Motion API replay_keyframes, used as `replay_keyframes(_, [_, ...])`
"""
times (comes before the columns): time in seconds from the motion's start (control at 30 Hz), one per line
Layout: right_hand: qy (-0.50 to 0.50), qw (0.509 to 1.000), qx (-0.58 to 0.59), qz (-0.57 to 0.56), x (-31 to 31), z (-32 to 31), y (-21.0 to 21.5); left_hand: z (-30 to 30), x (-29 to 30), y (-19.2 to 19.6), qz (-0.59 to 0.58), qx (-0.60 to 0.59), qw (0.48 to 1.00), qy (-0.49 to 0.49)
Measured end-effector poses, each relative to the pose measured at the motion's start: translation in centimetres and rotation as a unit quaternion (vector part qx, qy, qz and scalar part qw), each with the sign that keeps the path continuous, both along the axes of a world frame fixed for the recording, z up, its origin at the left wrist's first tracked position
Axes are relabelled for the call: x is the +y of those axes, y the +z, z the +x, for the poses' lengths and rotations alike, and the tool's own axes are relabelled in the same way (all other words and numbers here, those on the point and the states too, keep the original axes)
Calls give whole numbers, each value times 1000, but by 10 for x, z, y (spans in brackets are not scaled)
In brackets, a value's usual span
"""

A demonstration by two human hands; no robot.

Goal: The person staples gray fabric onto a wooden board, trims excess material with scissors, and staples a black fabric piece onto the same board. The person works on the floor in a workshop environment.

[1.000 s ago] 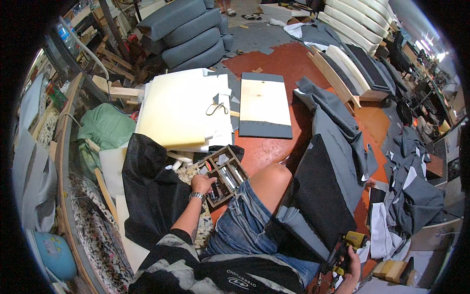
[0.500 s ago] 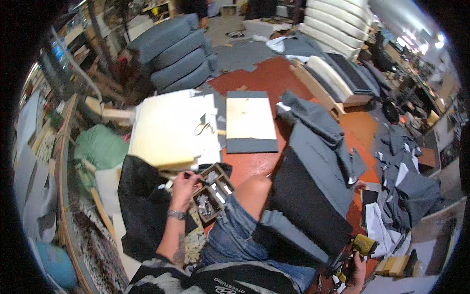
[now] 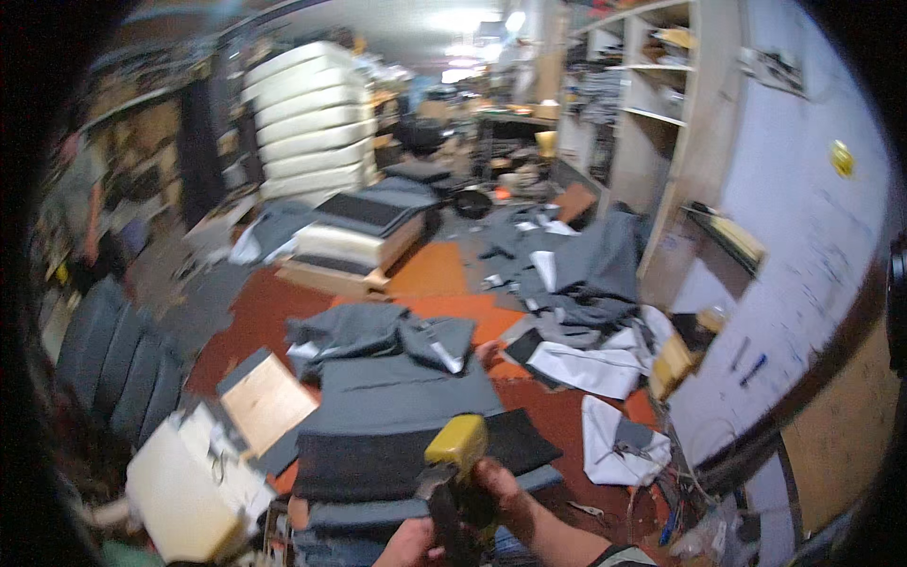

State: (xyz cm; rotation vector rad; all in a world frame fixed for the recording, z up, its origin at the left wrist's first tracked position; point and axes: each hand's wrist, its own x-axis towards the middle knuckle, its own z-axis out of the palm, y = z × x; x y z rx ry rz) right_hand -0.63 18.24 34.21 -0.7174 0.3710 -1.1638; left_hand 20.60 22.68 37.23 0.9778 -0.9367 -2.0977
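Observation:
In front of my body I hold a yellow and black staple gun [image 3: 457, 442], its yellow head pointing up and away. My right hand [image 3: 505, 491] is closed around its right side. My left hand [image 3: 411, 543] is closed against the dark, narrow part of the gun at lower left; whether a small piece is also in its fingers is hidden. Beyond the gun lies a padded panel covered in grey fabric [image 3: 406, 397] with a black strip [image 3: 364, 463] across it, close to my lap.
A pale board [image 3: 266, 402] and cream foam block [image 3: 179, 487] lie at left, with grey cushions [image 3: 118, 364] behind. White cushions [image 3: 312, 123] are stacked far back. Grey fabric pieces [image 3: 595, 255] and white-backed scraps [image 3: 590, 369] cover floor at right, beside a white wall panel [image 3: 784, 246].
The view has swung to the right. My left hand has left the compartmented box and come to the staple gun. My right hand has brought the gun in front of me.

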Motion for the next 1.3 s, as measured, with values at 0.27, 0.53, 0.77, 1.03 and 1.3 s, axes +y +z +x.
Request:
replay_keyframes(0.27, [-61, 993, 76, 61, 6, -14, 1, -15, 1, 21, -175, -73, 976, -107])
replay_keyframes(0.53, [-226, 971, 70, 36, -7, -54, 19, -8, -55, 65, -253, -70, 951, 163])
replay_keyframes(0.77, [-210, 977, 34, 34, -14, -51, 11, -48, -51, 99, -318, -180, 907, 211])
replay_keyframes(1.03, [-218, 975, 32, 44, -21, -42, 3, -52, -65, 73, -288, -158, 941, 76])
replay_keyframes(1.3, [-137, 968, -114, 178, -31, -22, -9, -38, -70, 30, -483, -206, 845, 105])
